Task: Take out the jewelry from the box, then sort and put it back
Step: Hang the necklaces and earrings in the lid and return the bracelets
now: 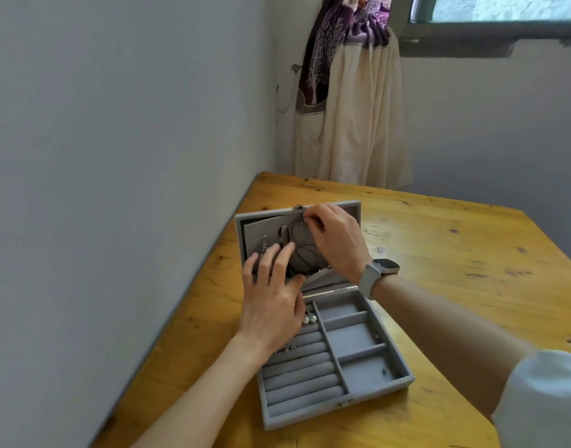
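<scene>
A grey, velvet-covered jewelry box [379, 381] stands open on a yellow knotted-pine table [455, 240], close to the wall. Its rectangular base is split into a bank of padded ring rolls [301, 388] on the left and three flat-floored compartments on the right. The lid [350, 210] stands upright at the far side, a small metal clasp [297, 207] on its top edge, and a soft grey flap panel [261, 229] lines its inside. The left hand [274, 295] reaches in from below, palm toward the lid, fingers spread and nearly straight, their tips pressing the lower part of the flap beside a hanging silver earring [264, 248]. The right hand [334, 234] comes in from the right, wrist bent, with a grey-strapped smartwatch [379, 270]; its thumb and forefinger are curled together, pinching something small near the top of the flap, at the upper end of a thin dark necklace cord [298, 245] looped down the panel. What exactly is pinched is too small to tell. Two pearl earrings [309, 319] sit on the uppermost ring roll, just beside the left hand's heel; small studs [289, 348] lie lower on the rolls, and a tiny piece [384, 371] rests in the nearest right compartment. A cream and purple curtain [352, 101] hangs in the corner behind.
</scene>
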Action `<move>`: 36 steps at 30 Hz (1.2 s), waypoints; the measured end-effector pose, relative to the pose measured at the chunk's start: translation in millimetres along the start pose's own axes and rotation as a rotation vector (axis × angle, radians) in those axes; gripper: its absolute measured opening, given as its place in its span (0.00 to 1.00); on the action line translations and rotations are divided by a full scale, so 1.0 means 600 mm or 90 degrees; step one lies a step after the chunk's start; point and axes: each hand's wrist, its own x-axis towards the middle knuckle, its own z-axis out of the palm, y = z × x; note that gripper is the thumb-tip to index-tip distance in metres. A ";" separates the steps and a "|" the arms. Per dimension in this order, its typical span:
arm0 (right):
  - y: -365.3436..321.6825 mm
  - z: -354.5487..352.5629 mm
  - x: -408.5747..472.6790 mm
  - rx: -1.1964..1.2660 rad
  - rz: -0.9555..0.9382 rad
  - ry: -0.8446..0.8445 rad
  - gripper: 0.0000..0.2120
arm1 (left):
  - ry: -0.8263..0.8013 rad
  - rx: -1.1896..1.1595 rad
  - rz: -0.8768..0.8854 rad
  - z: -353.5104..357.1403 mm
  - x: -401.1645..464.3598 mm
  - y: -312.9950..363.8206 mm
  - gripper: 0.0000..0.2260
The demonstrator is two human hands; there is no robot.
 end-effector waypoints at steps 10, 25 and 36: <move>0.019 0.027 -0.011 -0.100 -0.019 0.064 0.08 | -0.101 0.094 0.049 0.003 0.021 0.005 0.13; 0.039 0.029 -0.154 -0.136 -0.101 -0.082 0.21 | -0.017 0.082 0.040 -0.005 0.001 -0.009 0.19; 0.028 0.034 -0.090 -0.033 0.061 -0.074 0.09 | -0.002 0.067 0.049 0.003 0.005 -0.003 0.17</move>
